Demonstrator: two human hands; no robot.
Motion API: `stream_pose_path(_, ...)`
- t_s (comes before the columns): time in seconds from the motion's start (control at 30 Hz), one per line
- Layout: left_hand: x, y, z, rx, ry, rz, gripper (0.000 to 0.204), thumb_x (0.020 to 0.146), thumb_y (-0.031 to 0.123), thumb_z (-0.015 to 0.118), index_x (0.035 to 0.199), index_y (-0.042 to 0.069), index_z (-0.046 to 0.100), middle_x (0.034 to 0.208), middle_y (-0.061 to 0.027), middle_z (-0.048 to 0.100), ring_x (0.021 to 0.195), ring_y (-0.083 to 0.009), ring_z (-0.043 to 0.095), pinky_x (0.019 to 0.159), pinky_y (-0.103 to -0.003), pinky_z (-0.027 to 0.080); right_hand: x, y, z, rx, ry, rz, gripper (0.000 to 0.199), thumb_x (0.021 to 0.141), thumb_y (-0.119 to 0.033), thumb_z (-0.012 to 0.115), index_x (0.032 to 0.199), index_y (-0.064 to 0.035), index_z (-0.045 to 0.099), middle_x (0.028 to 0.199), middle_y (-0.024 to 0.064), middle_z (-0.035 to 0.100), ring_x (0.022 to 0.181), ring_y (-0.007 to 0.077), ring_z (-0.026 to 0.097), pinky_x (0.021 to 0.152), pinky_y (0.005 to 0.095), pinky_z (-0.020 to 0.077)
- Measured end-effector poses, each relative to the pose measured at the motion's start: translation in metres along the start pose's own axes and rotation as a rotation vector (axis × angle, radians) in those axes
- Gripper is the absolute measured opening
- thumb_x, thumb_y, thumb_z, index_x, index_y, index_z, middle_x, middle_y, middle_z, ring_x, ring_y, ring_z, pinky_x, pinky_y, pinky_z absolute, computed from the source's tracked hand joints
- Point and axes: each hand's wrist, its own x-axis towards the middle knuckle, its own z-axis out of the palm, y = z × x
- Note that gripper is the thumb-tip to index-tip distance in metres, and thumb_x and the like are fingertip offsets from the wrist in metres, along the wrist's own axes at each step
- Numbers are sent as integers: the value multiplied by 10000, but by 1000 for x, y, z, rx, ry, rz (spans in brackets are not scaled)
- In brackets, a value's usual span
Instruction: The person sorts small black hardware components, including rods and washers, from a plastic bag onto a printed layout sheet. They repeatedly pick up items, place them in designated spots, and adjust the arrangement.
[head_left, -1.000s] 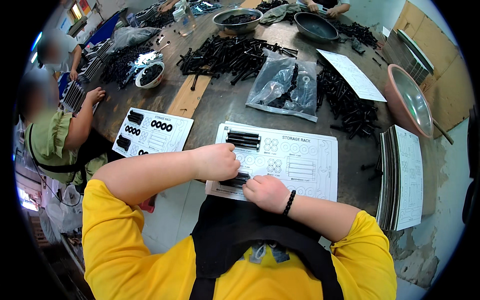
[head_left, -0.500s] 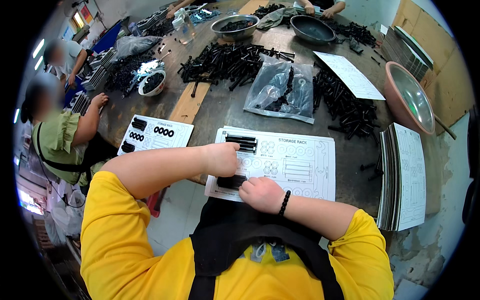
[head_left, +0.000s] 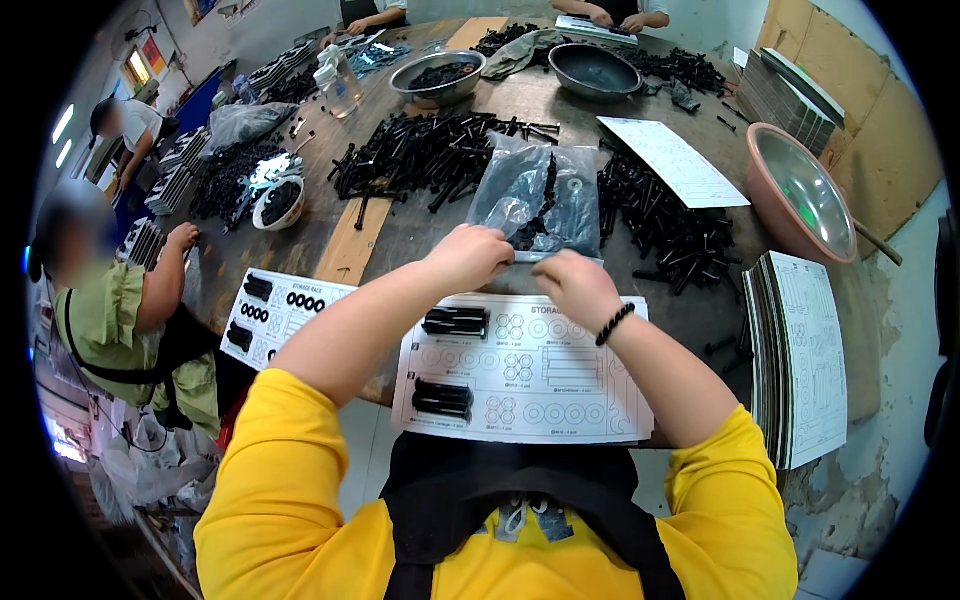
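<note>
A clear plastic bag [head_left: 578,222] with black hardware and metal washers in it lies on the table in front of me. My left hand [head_left: 468,258] has its fingers curled at the bag's near left edge. At the near edge, further right, my right hand [head_left: 575,284], with a dark beaded bracelet at the wrist, closes its fingers. Below both hands is a printed card [head_left: 590,432] with part outlines. On its left side lie an upper row of black bolts [head_left: 455,321] and a lower row of black bolts [head_left: 441,398].
Heaps of black bolts [head_left: 410,150] spread behind and right of the bag. A second card [head_left: 283,328] with bolts and washers lies left. Metal bowls [head_left: 437,96], a pink basin [head_left: 800,190] and a card stack [head_left: 800,360] stand around. Co-workers [head_left: 120,310] work at the table.
Both hands have left the bolts on the card and moved forward to the bag's near edge. The lower row of bolts now lies uncovered. The view has shifted slightly.
</note>
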Motion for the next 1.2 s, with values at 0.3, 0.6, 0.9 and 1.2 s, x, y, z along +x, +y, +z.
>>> stream_pose_path(0.3, 58, -13, 30, 293, -46, -267, 226, 692, 340, 683, 847, 176, 674, 893, -38, 580, 910, -210, 559, 770, -368, 381, 66, 54, 41, -200, 23, 287, 184, 804, -222, 565, 922, -115, 658, 932, 131, 577, 917, 302, 565, 790, 395, 464)
stream_pose_path(0.6, 55, -21, 39, 40, 9, -369, 245, 650, 268, 727, 845, 148, 641, 896, -37, 580, 939, -223, 558, 777, -387, 385, 87, 45, 48, -343, -85, 410, 216, 751, -250, 655, 890, -88, 625, 998, 123, 591, 936, 285, 582, 781, 377, 481)
stream_pose_path(0.9, 35, -39, 36, -764, 248, -450, 190, 729, 44, 652, 911, 6, 611, 798, -82, 646, 739, -174, 609, 676, -279, 477, 69, 56, 31, 274, 48, 409, 231, 751, -136, 609, 966, -54, 631, 927, 150, 632, 880, 302, 595, 779, 374, 467)
stream_pose_path(1.2, -5, -26, -12, -903, 335, -559, 162, 756, 55, 645, 905, 5, 608, 803, -36, 617, 736, -109, 562, 678, -238, 452, 88, 34, 46, -364, -206, 385, 221, 800, -214, 595, 956, -61, 627, 957, 150, 625, 922, 307, 594, 773, 403, 481)
